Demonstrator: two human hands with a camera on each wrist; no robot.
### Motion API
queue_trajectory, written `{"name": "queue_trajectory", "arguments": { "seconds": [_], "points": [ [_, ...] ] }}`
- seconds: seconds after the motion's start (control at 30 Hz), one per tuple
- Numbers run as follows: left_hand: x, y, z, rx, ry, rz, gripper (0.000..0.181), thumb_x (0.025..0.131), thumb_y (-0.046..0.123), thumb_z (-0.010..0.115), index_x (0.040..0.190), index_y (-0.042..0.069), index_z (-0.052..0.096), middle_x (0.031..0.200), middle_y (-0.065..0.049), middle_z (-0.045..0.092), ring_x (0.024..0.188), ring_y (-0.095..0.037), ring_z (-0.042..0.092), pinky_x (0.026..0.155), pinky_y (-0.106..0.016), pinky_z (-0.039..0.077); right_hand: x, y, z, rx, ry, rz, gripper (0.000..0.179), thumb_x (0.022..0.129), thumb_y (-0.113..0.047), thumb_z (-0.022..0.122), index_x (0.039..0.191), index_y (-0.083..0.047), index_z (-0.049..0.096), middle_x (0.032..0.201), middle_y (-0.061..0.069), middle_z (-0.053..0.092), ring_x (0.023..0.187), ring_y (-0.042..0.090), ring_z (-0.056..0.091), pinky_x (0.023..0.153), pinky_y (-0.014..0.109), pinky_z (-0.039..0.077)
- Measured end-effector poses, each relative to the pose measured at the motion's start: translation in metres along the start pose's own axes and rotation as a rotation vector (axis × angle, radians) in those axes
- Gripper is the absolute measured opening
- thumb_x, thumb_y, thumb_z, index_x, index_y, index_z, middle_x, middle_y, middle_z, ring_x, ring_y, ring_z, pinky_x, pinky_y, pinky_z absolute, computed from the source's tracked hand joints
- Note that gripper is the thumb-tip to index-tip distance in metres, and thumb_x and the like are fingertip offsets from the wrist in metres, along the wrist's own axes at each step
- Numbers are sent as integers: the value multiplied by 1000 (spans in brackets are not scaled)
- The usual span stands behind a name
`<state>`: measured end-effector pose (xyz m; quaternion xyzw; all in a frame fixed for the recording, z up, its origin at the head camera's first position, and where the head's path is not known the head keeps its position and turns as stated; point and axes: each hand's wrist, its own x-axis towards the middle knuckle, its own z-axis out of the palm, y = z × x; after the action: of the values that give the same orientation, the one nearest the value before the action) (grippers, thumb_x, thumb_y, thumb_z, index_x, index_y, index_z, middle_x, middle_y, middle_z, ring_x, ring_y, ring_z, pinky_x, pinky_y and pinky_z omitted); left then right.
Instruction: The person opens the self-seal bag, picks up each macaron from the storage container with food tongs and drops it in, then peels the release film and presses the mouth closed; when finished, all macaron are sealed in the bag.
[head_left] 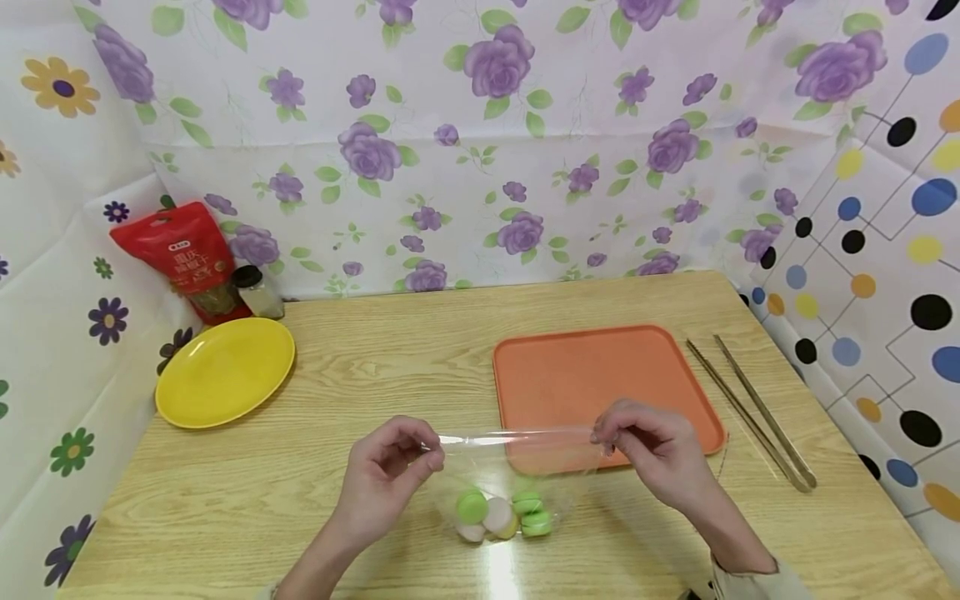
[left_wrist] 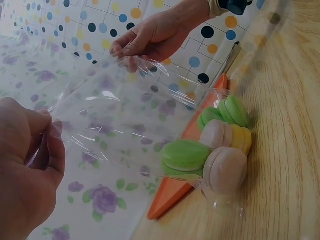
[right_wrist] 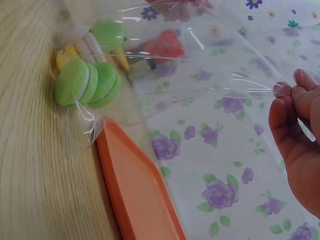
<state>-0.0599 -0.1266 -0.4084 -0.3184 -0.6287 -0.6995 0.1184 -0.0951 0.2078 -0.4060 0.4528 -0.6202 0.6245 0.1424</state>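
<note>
A clear plastic bag (head_left: pixel 480 467) is stretched between my two hands by its upper corners. My left hand (head_left: pixel 386 475) pinches the left corner between thumb and fingers, while my right hand (head_left: pixel 656 450) pinches the right one. Several macarons lie together at the bottom of the bag: a green macaron (left_wrist: pixel 185 156), a pale pinkish macaron (left_wrist: pixel 225 170), a yellow macaron (left_wrist: pixel 242 139) and more green ones (right_wrist: pixel 72 82). In the left wrist view the filled end of the bag sits low, close over the wooden table (left_wrist: pixel 285 150).
An orange tray (head_left: pixel 592 367) lies behind the bag, with long metal tongs (head_left: pixel 757 408) to its right. At the back left are a yellow plate (head_left: pixel 225 375), a red pouch (head_left: pixel 183 258) and a black-capped jar (head_left: pixel 258 292). Patterned cloth walls enclose the table.
</note>
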Motion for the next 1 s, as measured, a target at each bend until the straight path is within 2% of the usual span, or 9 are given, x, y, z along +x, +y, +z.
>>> {"name": "queue_trajectory", "arguments": {
  "seconds": [0.13, 0.33, 0.47, 0.6, 0.77, 0.87, 0.93, 1.0],
  "points": [
    [0, 1, 0, 7, 6, -23, 15, 91, -7, 68, 102, -11, 58, 89, -18, 62, 83, -12, 62, 69, -21, 55, 5, -3, 1, -32, -21, -34, 38, 88, 29, 46, 102, 1, 68, 90, 16, 65, 75, 20, 58, 58, 28, 49],
    [0, 3, 2, 28, 1, -4, 16, 91, -12, 65, 106, -12, 58, 92, -16, 62, 84, -14, 61, 71, -21, 55, 10, -10, 4, 50, -50, -72, 29, 90, 21, 52, 108, 5, 67, 96, 16, 65, 78, 23, 55, 63, 29, 51],
    [0, 4, 3, 50, 9, -6, 18, 93, -6, 66, 108, -12, 57, 91, -17, 61, 83, -13, 62, 72, -22, 55, 7, -7, 4, 47, -46, -44, 30, 81, 26, 60, 103, 7, 65, 92, 17, 63, 79, 22, 57, 65, 28, 53],
    [1, 4, 3, 68, 14, -7, 24, 92, -8, 66, 114, -10, 57, 90, -17, 61, 83, -14, 62, 69, -21, 54, 2, -3, 2, 5, -52, 13, 29, 80, 27, 64, 100, 6, 63, 90, 16, 62, 77, 20, 58, 63, 27, 54],
    [2, 4, 4, 83, 20, 36, 34, 84, -26, 61, 116, -13, 55, 91, -17, 62, 83, -15, 63, 69, -21, 54, -1, -7, -2, -81, -77, 121, 20, 90, 14, 65, 105, 3, 59, 90, 15, 61, 76, 16, 61, 60, 27, 54],
    [2, 6, 5, 127, 34, 12, 35, 81, -28, 62, 112, -11, 57, 91, -14, 65, 84, -15, 65, 70, -22, 56, 2, -11, -3, -150, -99, 150, 32, 89, 15, 65, 118, 5, 54, 91, 11, 61, 76, 15, 59, 61, 27, 54],
    [2, 7, 6, 163, 44, -18, 33, 82, -27, 63, 109, -8, 59, 91, -13, 66, 84, -15, 65, 70, -23, 56, 8, -14, -2, -254, -116, 133, 43, 87, 12, 68, 126, 4, 52, 96, 8, 61, 80, 15, 59, 66, 27, 53],
    [2, 9, 6, 187, 51, -34, 31, 82, -25, 65, 106, -7, 60, 90, -12, 67, 84, -14, 65, 71, -23, 56, 18, -19, 3, -405, -143, 127, 46, 86, 2, 71, 129, -2, 55, 104, 2, 62, 90, 15, 59, 75, 28, 52]
  ]
}}
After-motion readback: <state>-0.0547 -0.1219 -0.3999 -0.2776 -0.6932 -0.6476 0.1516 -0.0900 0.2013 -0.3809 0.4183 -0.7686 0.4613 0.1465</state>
